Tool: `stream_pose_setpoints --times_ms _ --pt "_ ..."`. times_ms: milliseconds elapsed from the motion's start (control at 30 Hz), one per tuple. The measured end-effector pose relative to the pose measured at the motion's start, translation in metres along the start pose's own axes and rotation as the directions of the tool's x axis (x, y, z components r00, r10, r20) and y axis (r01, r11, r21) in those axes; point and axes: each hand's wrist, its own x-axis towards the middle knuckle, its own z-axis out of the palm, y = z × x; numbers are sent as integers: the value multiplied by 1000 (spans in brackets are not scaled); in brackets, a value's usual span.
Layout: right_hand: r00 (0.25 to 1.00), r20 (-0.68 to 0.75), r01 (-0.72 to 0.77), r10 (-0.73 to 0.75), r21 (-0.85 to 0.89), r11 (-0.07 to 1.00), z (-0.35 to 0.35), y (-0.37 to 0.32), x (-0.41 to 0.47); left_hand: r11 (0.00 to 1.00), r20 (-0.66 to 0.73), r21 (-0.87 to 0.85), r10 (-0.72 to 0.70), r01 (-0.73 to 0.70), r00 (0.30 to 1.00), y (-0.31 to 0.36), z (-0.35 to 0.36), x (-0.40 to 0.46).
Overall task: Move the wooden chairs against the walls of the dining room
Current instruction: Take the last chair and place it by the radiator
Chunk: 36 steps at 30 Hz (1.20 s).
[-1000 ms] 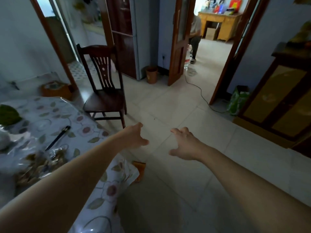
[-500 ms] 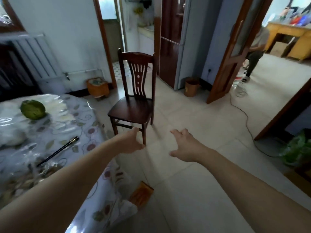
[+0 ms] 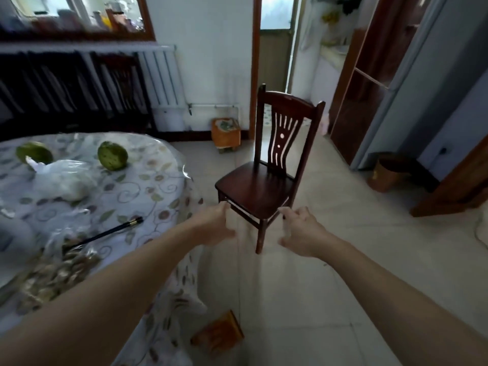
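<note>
A dark wooden chair (image 3: 260, 187) with a slatted back stands on the tiled floor in the middle of the room, its seat facing me. Both my arms reach toward it. My left hand (image 3: 215, 224) is at the seat's front left corner, fingers loosely curled, holding nothing. My right hand (image 3: 301, 229) is near the seat's front right edge, fingers spread and bent, holding nothing. More dark wooden chairs (image 3: 116, 85) stand in a row against the radiator wall at the back left.
A round table (image 3: 148, 186) with a floral cloth, green fruits, bags and a black stick is at my left. An orange stool (image 3: 225, 133) sits by the far wall. A waste bin (image 3: 385, 174) and a fridge (image 3: 375, 83) are right. A small orange box (image 3: 217, 335) lies under the table's edge.
The view has swung left and closer to the chair. Both hands have come up to the front of its seat.
</note>
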Motion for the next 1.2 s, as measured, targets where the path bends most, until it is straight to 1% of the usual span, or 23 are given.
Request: stream_pose_setpoints --times_ms 167,333,400,533,700,800,867,1000,1133,1200 --pt "1000 17 18 -17 -11 1000 -33 8 78 998 -18 -66 -18 17 1000 6 -22 85" --pt "999 24 23 -22 -17 1000 -69 15 137 988 -13 -141 -61 59 998 11 -48 148" --pt "1000 25 19 -19 -17 1000 -86 18 163 987 -11 -148 -59 56 998 13 -57 173" --pt "1000 8 17 -17 -25 1000 -115 25 220 975 5 -218 -39 39 999 17 -76 226" --pt "1000 -7 22 -22 -49 999 -145 43 314 954 25 -293 -57 62 998 31 -95 318" --pt "999 -13 33 -34 -58 998 -164 60 374 957 -9 -285 -51 46 999 44 -109 377" --pt "999 -24 38 -40 -63 997 -180 71 419 950 -32 -309 -67 54 997 53 -120 420" --pt "999 -35 16 -19 -88 996 -205 90 495 923 -19 -376 -103 88 995 69 -133 495" --pt "998 -63 -30 24 -82 996 -223 104 553 948 -26 -307 -91 79 995 78 -148 560" --pt "992 -118 -49 38 -95 994 -232 112 578 961 -39 -271 -67 54 997 84 -157 593"
